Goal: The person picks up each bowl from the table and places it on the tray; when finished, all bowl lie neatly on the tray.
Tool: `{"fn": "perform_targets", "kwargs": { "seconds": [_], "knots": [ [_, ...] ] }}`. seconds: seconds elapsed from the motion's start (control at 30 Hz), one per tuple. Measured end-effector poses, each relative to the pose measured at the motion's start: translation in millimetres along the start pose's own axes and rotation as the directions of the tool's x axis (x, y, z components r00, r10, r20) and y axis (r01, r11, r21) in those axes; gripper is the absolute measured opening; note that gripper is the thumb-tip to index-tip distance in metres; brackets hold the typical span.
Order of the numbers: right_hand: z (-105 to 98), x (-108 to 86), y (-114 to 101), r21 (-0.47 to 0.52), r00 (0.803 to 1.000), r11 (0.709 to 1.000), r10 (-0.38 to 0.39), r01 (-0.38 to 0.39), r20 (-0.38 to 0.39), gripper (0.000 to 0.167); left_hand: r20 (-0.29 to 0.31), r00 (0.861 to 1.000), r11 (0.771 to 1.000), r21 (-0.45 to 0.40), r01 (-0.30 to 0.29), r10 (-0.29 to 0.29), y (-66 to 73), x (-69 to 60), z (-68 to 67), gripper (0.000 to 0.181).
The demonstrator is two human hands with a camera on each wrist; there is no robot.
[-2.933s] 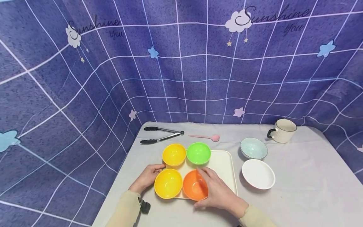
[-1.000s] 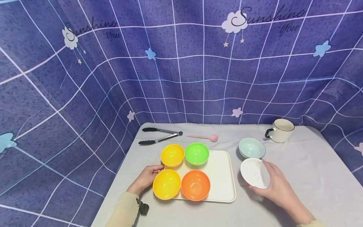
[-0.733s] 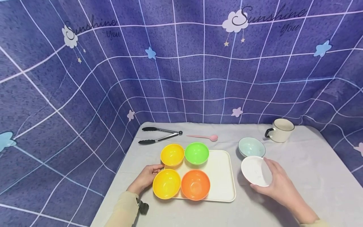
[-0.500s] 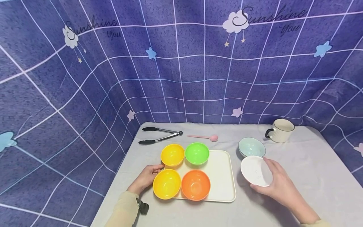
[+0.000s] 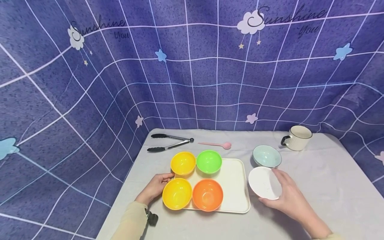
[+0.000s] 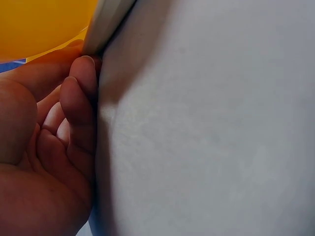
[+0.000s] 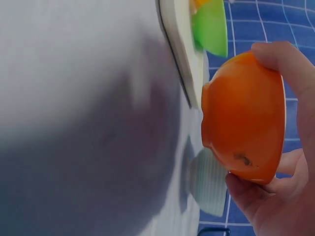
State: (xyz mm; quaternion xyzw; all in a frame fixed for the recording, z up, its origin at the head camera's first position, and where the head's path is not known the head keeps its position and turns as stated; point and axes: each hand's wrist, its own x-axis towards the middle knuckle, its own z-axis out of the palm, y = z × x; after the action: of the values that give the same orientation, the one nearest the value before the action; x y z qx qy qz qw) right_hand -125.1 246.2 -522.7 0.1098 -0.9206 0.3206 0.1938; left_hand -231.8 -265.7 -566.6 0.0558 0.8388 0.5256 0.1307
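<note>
My right hand point(image 5: 291, 196) grips the rim of a bowl point(image 5: 264, 182) that is white inside. The right wrist view shows that bowl's orange outside point(image 7: 246, 113) with a dark mark, raised above the table just right of the tray. My left hand point(image 5: 156, 187) holds the left edge of a cream tray point(image 5: 235, 186); in the left wrist view its fingers point(image 6: 78, 108) are curled by the tray's edge. On the tray stand two yellow bowls point(image 5: 177, 194), a green bowl point(image 5: 209, 162) and an orange bowl point(image 5: 208, 195).
A pale blue bowl point(image 5: 267, 156) stands just behind the held bowl. Farther back right is a cream mug point(image 5: 299, 138) with a black handle. Tongs point(image 5: 174, 143) and a pink spoon point(image 5: 220, 144) lie behind the tray. Patterned blue cloth point(image 5: 204, 73) hangs around the table.
My right hand has left the orange bowl on the tray, taken hold of the white-inside bowl and lifted it. In the last half second that bowl has shifted left toward the tray. My left hand stays put.
</note>
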Motion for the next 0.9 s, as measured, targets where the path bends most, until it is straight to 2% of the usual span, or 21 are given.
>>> {"fn": "perform_targets", "kwargs": {
  "seconds": [0.13,0.47,0.9],
  "knots": [
    [11,0.2,-9,0.019,1.000,1.000,-0.011,0.011,0.018,0.117,0.008,1.000,1.000,-0.003,-0.009,0.009,-0.7,-0.5,-1.0,0.044],
    [35,-2.1,-36,0.033,0.996,0.999,-0.029,0.026,0.083,0.117,-0.020,1.000,1.000,0.010,0.025,-0.025,0.6,-0.2,1.4,0.040],
    [56,-12.7,-49,0.048,0.988,0.998,-0.036,0.029,0.148,0.119,-0.002,1.000,1.000,-0.014,0.017,-0.017,-0.3,1.2,0.2,0.042]
  ]
}}
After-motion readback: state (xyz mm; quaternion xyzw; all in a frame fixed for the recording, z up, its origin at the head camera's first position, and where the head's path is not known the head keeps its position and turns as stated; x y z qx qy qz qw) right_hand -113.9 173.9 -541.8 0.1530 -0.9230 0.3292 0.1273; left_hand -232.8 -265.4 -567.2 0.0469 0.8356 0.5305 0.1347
